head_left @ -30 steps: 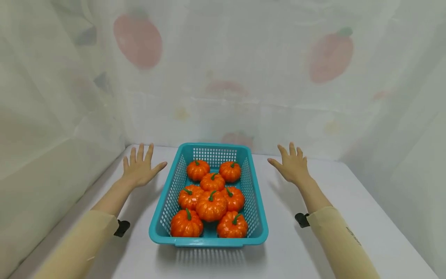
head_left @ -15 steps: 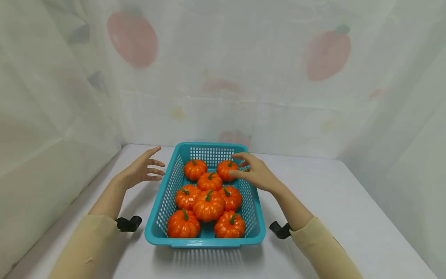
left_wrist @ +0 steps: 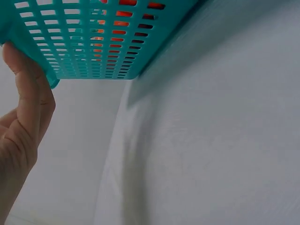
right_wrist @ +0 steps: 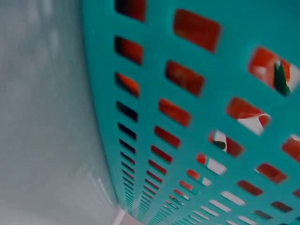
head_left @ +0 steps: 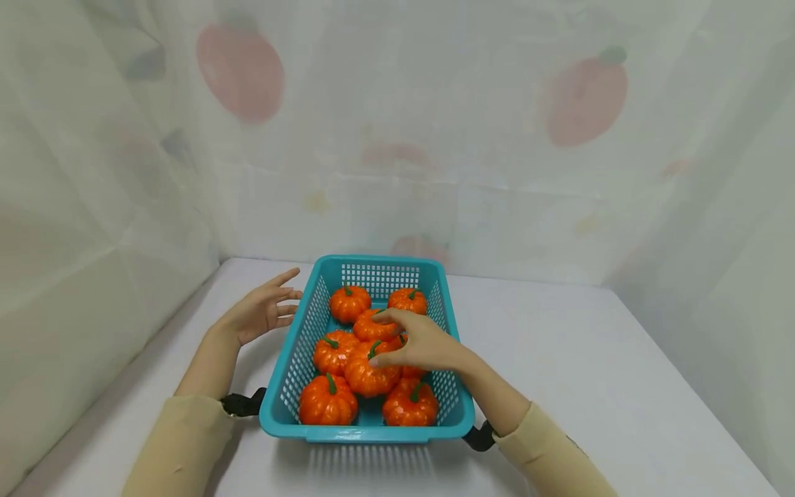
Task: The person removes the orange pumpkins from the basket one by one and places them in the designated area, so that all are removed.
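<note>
A turquoise plastic basket (head_left: pixel 366 433) with lattice walls holds several small orange pumpkins with green stems. One pumpkin (head_left: pixel 365 381) sits on top of the others near the middle. Over it hovers my right hand (head_left: pixel 425 345), fingers and thumb spread apart around its upper right side; whether they touch it cannot be seen. The right hand hides most of another pumpkin beneath it. My left hand (head_left: pixel 259 314) is beside the basket's left wall, fingers loosely bent; in the left wrist view its fingertips (left_wrist: pixel 13 56) are at the rim. Only the basket wall (right_wrist: pixel 154 117) fills the right wrist view.
The basket stands on a white table (head_left: pixel 546 359). A pale curtain printed with faded fruit (head_left: pixel 584 100) hangs behind the table, and light cloth walls (head_left: pixel 68 276) rise at both sides. A small black wrist camera (head_left: pixel 245 403) is worn near the left cuff.
Both hands began spread flat on either side of the basket. My right hand has swung left over the pumpkins and come nearer; my left has turned and moved right to the basket's side.
</note>
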The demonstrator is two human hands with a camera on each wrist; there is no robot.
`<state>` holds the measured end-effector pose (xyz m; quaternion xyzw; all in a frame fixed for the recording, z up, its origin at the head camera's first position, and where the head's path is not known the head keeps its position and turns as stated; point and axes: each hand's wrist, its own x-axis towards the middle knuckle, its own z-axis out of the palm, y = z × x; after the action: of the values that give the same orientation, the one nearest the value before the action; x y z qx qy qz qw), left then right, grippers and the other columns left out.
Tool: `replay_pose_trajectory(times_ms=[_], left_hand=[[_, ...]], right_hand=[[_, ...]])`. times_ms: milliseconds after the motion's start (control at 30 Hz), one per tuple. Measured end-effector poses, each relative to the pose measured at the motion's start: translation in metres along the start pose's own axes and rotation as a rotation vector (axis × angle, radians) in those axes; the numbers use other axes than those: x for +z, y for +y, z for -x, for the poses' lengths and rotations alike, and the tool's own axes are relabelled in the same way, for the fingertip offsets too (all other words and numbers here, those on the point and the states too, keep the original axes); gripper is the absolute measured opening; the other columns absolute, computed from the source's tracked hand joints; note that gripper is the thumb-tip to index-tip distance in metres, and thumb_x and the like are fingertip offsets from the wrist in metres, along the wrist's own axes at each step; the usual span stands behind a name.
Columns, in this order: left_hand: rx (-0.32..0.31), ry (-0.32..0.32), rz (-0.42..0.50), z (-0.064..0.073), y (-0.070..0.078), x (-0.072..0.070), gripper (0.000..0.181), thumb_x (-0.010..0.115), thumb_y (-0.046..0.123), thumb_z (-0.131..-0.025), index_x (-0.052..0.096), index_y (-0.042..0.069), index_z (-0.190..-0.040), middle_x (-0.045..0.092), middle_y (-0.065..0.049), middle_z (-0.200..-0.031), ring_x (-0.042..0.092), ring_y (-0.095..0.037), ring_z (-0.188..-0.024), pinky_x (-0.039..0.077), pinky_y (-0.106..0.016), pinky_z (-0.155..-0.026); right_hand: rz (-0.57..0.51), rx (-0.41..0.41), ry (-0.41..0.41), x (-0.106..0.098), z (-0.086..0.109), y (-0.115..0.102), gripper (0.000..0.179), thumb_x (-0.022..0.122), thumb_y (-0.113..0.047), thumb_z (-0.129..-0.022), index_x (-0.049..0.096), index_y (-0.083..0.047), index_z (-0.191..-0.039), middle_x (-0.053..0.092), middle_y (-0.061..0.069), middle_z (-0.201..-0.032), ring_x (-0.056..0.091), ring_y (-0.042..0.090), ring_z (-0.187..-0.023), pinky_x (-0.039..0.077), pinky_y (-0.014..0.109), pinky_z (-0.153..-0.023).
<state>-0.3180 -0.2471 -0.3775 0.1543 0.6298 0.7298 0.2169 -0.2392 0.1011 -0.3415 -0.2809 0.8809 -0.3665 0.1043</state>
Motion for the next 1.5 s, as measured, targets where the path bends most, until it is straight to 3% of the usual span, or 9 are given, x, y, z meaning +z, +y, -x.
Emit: replay_pose_trajectory(times_ms=[133, 367, 733, 1267, 1500], left_hand=[[0.028, 0.005, 0.027, -0.002, -0.008, 0.002, 0.065, 0.037, 0.008, -0.105, 0.005, 0.02, -0.16, 0.065, 0.003, -0.114, 0.071, -0.011, -0.095, 0.059, -0.028, -0.086], [0.046, 0.026, -0.006, -0.004, -0.012, 0.006, 0.077, 0.052, 0.001, -0.097, 0.008, 0.011, -0.16, 0.062, 0.004, -0.113, 0.07, -0.007, -0.095, 0.059, -0.027, -0.086], [0.072, 0.0, 0.013, -0.003, -0.016, 0.008, 0.069, 0.047, -0.003, -0.099, 0.013, 0.005, -0.158, 0.063, 0.004, -0.11, 0.07, -0.007, -0.091, 0.06, -0.026, -0.082], [0.073, 0.001, -0.006, -0.003, -0.012, 0.008, 0.072, 0.049, -0.001, -0.098, 0.011, 0.008, -0.159, 0.06, 0.003, -0.114, 0.069, -0.007, -0.094, 0.06, -0.027, -0.081], [0.042, -0.014, -0.041, -0.003, -0.005, 0.008, 0.073, 0.05, 0.0, -0.098, 0.011, 0.009, -0.159, 0.061, 0.001, -0.118, 0.069, -0.009, -0.097, 0.06, -0.029, -0.084]], right_hand=[[0.011, -0.014, -0.026, 0.004, 0.0, 0.003, 0.072, 0.078, -0.047, -0.079, 0.052, -0.019, -0.14, 0.057, 0.001, -0.143, 0.054, 0.024, -0.128, 0.049, 0.048, -0.104], [0.036, -0.063, -0.089, 0.007, 0.001, 0.006, 0.074, 0.08, -0.044, -0.077, 0.051, -0.019, -0.141, 0.056, -0.003, -0.143, 0.051, 0.018, -0.131, 0.045, 0.046, -0.11], [0.108, -0.036, -0.14, 0.008, 0.005, 0.004, 0.076, 0.085, -0.043, -0.072, 0.051, -0.029, -0.139, 0.056, -0.005, -0.141, 0.054, 0.015, -0.122, 0.05, 0.041, -0.104], [0.069, -0.074, -0.104, 0.007, 0.004, 0.004, 0.077, 0.086, -0.037, -0.072, 0.052, -0.025, -0.14, 0.056, -0.007, -0.14, 0.054, 0.013, -0.122, 0.05, 0.039, -0.104], [0.031, -0.084, -0.053, 0.0, 0.0, 0.007, 0.073, 0.085, -0.035, -0.072, 0.052, -0.028, -0.137, 0.056, -0.009, -0.139, 0.055, 0.013, -0.12, 0.053, 0.039, -0.1]])
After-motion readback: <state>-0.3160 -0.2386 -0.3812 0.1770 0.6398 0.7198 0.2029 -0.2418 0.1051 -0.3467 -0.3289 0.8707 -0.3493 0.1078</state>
